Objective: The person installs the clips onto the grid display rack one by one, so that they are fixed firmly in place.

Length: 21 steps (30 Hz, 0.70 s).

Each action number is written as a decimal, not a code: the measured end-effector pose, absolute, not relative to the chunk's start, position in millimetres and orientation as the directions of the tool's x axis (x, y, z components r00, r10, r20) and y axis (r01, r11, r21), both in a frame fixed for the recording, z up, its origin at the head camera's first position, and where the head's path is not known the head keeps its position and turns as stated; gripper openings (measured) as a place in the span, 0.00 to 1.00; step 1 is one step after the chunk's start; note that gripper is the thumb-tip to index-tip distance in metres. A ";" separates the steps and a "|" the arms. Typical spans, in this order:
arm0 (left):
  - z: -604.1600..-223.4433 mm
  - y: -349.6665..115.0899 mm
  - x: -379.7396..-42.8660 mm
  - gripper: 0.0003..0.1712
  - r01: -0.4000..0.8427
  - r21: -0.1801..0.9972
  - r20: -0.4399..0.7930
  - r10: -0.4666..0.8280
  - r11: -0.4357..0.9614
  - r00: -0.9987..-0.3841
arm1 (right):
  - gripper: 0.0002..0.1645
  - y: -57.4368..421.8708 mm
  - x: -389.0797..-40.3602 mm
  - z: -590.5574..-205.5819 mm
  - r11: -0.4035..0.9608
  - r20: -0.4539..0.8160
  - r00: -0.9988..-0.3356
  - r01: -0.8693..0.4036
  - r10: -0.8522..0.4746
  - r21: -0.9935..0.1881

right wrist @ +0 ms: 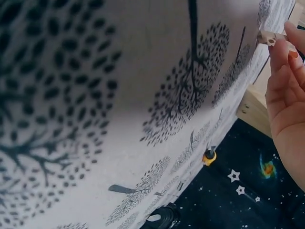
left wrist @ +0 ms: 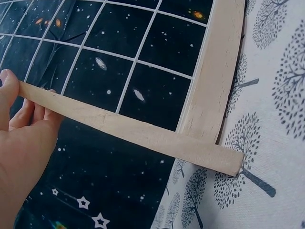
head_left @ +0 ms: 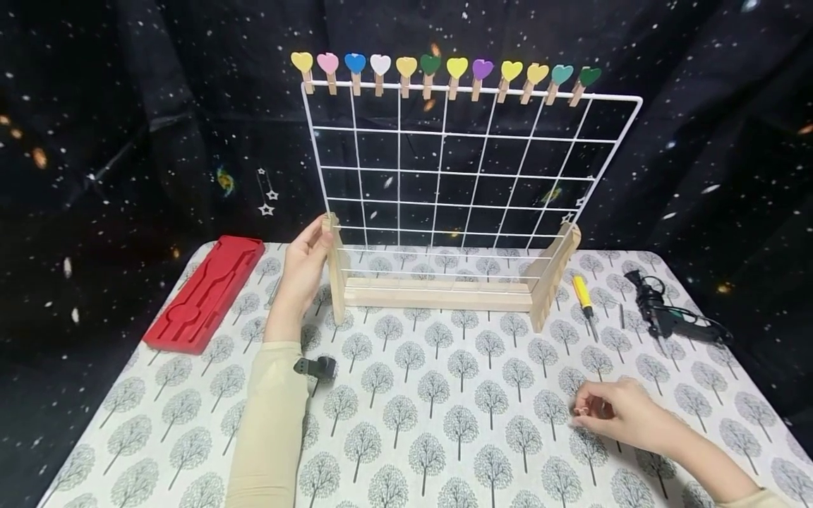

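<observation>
A white wire grid [head_left: 438, 171] stands in a wooden stand [head_left: 438, 295], in the middle of the table. Several clothespins with coloured hearts [head_left: 457, 68] are clipped along its top bar. My left hand [head_left: 305, 264] grips the upper end of the stand's left upright [head_left: 336, 275], thumb on one side and fingers on the other. Low over the table at the right, my right hand [head_left: 621, 411] pinches a small wooden clothespin [right wrist: 269, 37]. Its end shows in the right wrist view; the fingers hide most of it.
At the left lies a red moulded tray [head_left: 206, 293]. Right of the stand are a yellow-handled screwdriver [head_left: 582, 293] and a black tool with a cable [head_left: 673, 314]. A tree-patterned cloth [head_left: 432, 423] covers the table; a dark starry curtain [head_left: 159, 106] hangs behind.
</observation>
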<state>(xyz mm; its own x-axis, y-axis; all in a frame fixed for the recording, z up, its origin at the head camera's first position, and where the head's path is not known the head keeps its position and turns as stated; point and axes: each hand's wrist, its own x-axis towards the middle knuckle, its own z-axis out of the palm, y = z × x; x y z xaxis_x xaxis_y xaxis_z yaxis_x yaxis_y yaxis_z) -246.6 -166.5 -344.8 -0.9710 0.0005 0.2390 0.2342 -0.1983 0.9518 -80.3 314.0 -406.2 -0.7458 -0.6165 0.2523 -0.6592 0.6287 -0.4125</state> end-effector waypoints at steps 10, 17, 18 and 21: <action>-343.6 -165.5 -246.6 0.32 0.235 0.948 0.243 0.013 -0.213 -0.970 | 0.15 312.9 -74.2 -408.3 0.667 0.276 -0.776 -0.629 -0.567 -0.400; -344.5 -166.9 -247.7 0.33 0.230 0.945 0.237 0.006 -0.232 -0.971 | 0.13 305.6 -72.1 -413.4 0.724 0.307 -0.825 -0.565 -0.475 -0.397; -344.8 -167.0 -247.8 0.33 0.228 0.946 0.235 0.003 -0.233 -0.972 | 0.13 305.4 -72.9 -412.5 0.729 0.327 -0.816 -0.575 -0.477 -0.370; -345.6 -166.6 -247.4 0.33 0.220 0.949 0.227 0.004 -0.224 -0.974 | 0.15 306.6 -75.4 -408.0 0.725 0.374 -0.773 -0.622 -0.512 -0.295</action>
<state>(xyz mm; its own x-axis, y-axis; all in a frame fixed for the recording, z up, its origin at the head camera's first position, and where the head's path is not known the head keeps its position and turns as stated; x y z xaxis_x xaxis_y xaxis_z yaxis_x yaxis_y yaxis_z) -247.4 -166.6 -345.6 -0.9738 0.0044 0.2272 0.2205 -0.2243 0.9492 -75.4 306.6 -408.0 -0.7734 -0.5118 0.3740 -0.6225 0.7249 -0.2950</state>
